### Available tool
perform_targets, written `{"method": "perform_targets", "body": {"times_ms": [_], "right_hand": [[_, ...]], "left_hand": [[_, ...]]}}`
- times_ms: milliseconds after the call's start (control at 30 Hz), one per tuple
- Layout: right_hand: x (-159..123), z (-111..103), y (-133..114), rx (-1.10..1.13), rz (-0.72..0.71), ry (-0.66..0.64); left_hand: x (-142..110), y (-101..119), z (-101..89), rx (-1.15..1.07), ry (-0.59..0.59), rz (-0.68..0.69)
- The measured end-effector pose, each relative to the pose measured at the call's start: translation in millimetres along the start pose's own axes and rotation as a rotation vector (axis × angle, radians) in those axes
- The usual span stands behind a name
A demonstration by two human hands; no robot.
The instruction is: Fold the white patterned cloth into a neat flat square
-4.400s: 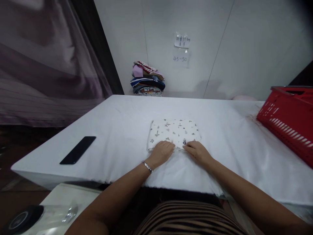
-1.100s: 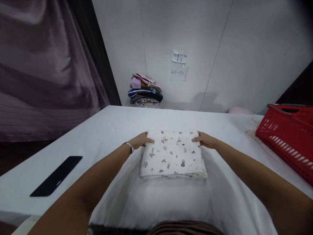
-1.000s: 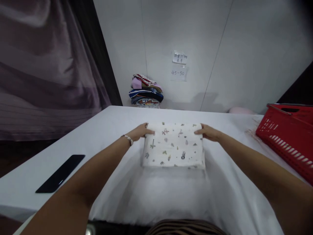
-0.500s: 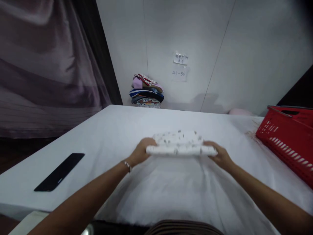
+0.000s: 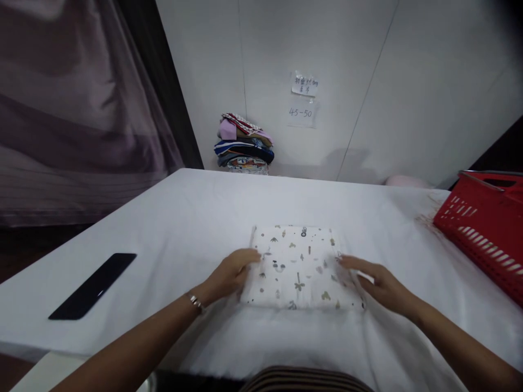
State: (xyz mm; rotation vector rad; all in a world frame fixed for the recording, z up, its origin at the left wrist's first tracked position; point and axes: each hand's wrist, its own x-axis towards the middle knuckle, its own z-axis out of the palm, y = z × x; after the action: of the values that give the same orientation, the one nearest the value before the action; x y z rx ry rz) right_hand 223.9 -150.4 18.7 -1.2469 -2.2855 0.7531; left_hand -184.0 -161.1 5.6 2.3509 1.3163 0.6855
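Observation:
A folded white cloth with small grey, green and brown prints lies flat in the middle of the white-covered table. At its left edge rests my left hand, fingers stretched along the side, with a bracelet on the wrist. My right hand is by the right edge, its thumb apart from the stretched fingers, slightly blurred. Both hands are open; whether the fingertips press on the cloth I cannot tell.
A dark flat phone-like slab lies on the left. At the right stands a red plastic basket. Folded clothes are stacked beyond the far table edge, beside paper notes on the wall. A curtain hangs at left.
The cloth, gripped at both ends and tilted up before, now lies flat with its printed face showing. Both hands have let go and moved slightly nearer to me.

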Motion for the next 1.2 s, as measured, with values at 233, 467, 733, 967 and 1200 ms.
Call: {"method": "perform_targets", "body": {"times_ms": [233,467,733,967,1200], "right_hand": [[102,37,-16,-0.34,-0.016,0.029],[118,53,26,-0.411,0.105,-0.009],[164,30,9,-0.377,-0.02,-0.008],[172,37,12,-0.332,-0.029,0.066],[177,47,16,-0.271,0.167,0.012]], "left_hand": [[94,14,32.4,0.262,-0.038,-0.184],[101,-17,46.0,0.236,-0.025,-0.224],[136,-14,35.6,0.231,0.009,-0.127],[143,-20,36.7,0.025,0.043,-0.232],[146,-16,39.1,0.161,-0.062,-0.339]]}}
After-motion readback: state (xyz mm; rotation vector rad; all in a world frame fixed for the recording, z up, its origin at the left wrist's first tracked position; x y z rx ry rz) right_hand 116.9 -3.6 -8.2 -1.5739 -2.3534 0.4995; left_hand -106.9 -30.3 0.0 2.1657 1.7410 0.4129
